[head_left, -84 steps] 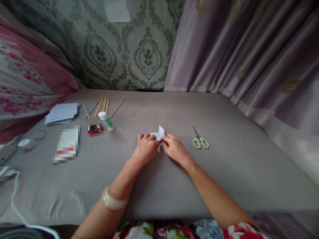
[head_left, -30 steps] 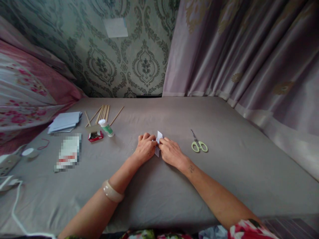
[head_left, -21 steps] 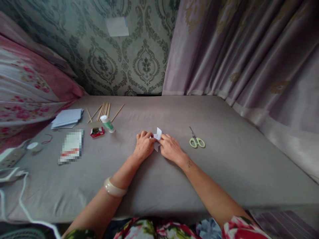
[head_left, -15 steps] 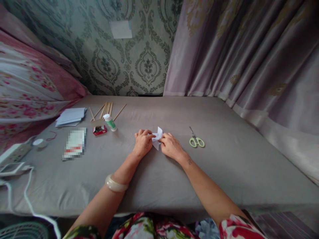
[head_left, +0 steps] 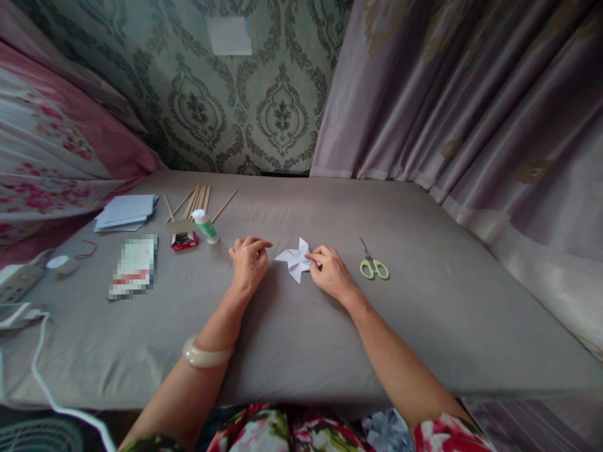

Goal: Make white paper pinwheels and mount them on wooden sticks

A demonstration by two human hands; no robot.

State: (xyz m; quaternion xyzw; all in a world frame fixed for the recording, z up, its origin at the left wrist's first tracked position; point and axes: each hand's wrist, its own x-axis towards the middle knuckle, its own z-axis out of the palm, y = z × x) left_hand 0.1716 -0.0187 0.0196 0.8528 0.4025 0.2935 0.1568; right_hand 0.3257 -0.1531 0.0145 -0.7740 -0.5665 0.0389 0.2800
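Note:
A white paper pinwheel [head_left: 298, 258] with pointed blades lies on the grey cloth in front of me. My right hand [head_left: 331, 270] has its fingertips closed on the right side of this pinwheel, covering part of that blade. Just left of the paper, my left hand [head_left: 249, 262] is off it, with the fingers partly bent and apart and nothing seen in them. Scissors [head_left: 374, 269] with light green handles rest to the right of my right hand. A white and green glue bottle [head_left: 206, 227] stands beyond my left hand.
A small red box [head_left: 184, 241] of dark bits sits beside the glue bottle. Behind are several wooden sticks [head_left: 198, 202] and a paper stack [head_left: 126, 212]. A blurred packet [head_left: 134, 267] lies at left, near a power strip [head_left: 21, 282] with a white cable [head_left: 40, 358].
My left hand has let go of the pinwheel and moved left, uncovering its left blades. My right hand remains on the paper. The view has tilted slightly down.

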